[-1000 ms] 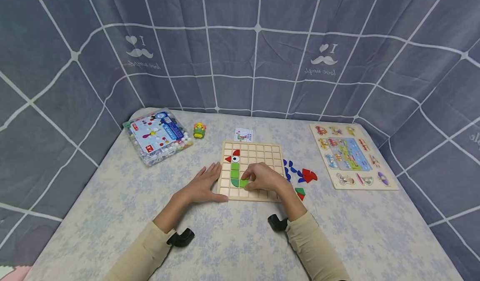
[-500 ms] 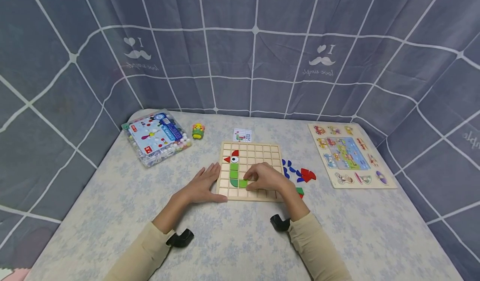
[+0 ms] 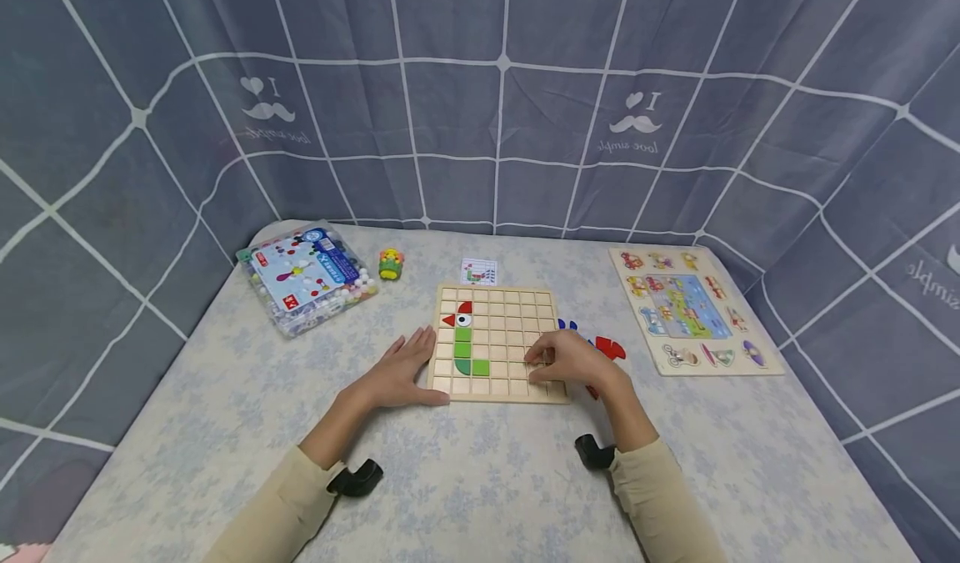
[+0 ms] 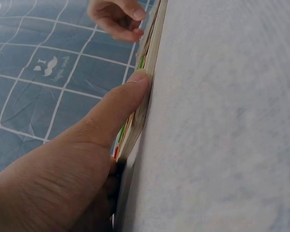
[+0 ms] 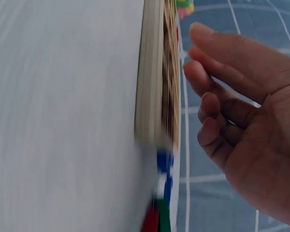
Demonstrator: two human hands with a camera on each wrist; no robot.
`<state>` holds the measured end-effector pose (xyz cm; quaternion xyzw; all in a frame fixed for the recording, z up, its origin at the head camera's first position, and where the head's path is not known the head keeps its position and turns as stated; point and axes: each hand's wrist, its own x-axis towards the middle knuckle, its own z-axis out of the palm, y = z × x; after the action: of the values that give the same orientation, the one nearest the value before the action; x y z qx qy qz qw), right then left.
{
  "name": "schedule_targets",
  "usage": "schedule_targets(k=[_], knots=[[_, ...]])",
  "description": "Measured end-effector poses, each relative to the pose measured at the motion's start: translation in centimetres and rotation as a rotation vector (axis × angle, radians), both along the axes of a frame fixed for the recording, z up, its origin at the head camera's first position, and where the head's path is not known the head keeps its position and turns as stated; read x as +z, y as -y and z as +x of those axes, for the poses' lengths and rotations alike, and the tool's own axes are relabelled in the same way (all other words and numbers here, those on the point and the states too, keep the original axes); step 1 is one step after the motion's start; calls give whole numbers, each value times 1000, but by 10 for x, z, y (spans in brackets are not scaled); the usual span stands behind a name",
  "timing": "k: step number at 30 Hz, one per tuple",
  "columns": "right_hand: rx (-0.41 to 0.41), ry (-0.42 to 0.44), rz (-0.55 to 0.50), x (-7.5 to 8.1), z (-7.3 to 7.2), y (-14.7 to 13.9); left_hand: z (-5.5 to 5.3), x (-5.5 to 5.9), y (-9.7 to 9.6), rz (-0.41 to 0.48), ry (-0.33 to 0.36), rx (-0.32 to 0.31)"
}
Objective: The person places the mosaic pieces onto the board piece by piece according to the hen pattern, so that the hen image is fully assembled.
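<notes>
A wooden grid board (image 3: pixel 517 321) lies on the table. Down its left columns run a red quarter piece (image 3: pixel 466 308), a red triangle (image 3: pixel 448 320), a round eye piece (image 3: pixel 463 320), green squares (image 3: pixel 462 350) and a dark green quarter piece (image 3: pixel 462 367). My left hand (image 3: pixel 401 371) rests at the board's left edge with fingers spread; in the left wrist view its thumb (image 4: pixel 121 104) lies along the board's side. Above the board's right part hovers my right hand (image 3: pixel 573 359), its fingers loosely bent and nothing between thumb and fingertips in the right wrist view.
Blue pieces (image 3: pixel 567 324) and red pieces (image 3: pixel 611 348) lie right of the board, partly behind my right hand. A pattern card (image 3: pixel 479 272) sits behind it. Farther out are a bead box (image 3: pixel 307 275), a small toy figure (image 3: pixel 391 263) and a picture puzzle (image 3: pixel 693 313).
My right hand has let go of the light green square beside the dark green quarter piece and moved right across the board. The left hand keeps its place.
</notes>
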<state>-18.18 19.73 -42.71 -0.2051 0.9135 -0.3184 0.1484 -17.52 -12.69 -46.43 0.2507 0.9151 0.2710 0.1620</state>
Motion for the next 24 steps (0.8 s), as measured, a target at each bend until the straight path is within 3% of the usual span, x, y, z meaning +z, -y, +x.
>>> schedule_targets(k=[7,14,24], knots=[[-20,-4,13,2,7,-36,0,-1,0,-5,2,2],[-53,62,25,6,13,-62,-1,-2,0,1,-5,-2],[-76,59,88,-4,8,-82,-1,-5,1,4,-21,-2]])
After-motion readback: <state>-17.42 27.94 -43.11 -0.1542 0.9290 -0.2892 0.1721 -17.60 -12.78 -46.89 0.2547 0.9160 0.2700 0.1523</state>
